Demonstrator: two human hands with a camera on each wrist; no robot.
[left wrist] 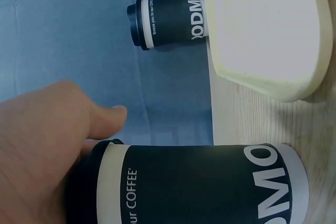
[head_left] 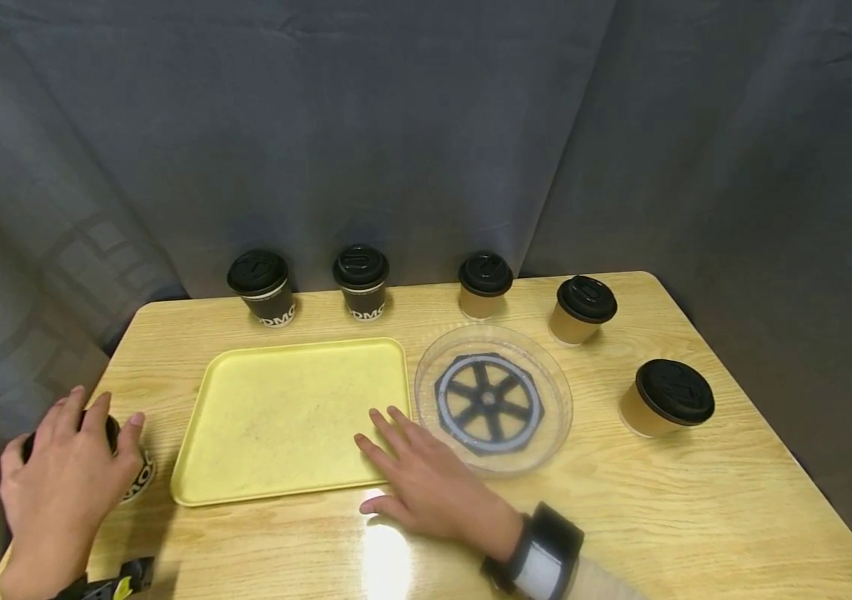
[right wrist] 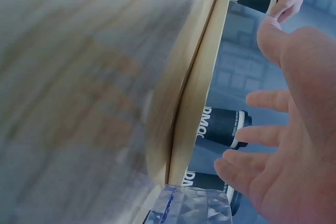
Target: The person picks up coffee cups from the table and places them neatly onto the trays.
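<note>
At the table's left edge, my left hand is over a black-lidded paper coffee cup with a dark sleeve. Its fingers spread across the lid; the thumb sticks out beside the lid in the left wrist view, without curling round the cup. What the other fingertips touch is hidden. My right hand holds nothing, its fingers spread near the front right corner of the yellow tray. Just beyond that hand lies a clear round dish with a dark spoked pattern in its base.
Two dark-sleeved lidded cups stand behind the tray. Three brown cups with black lids stand farther right: one brown cup at the back, another brown cup beside it, and the nearest brown cup. A grey curtain hangs behind the table.
</note>
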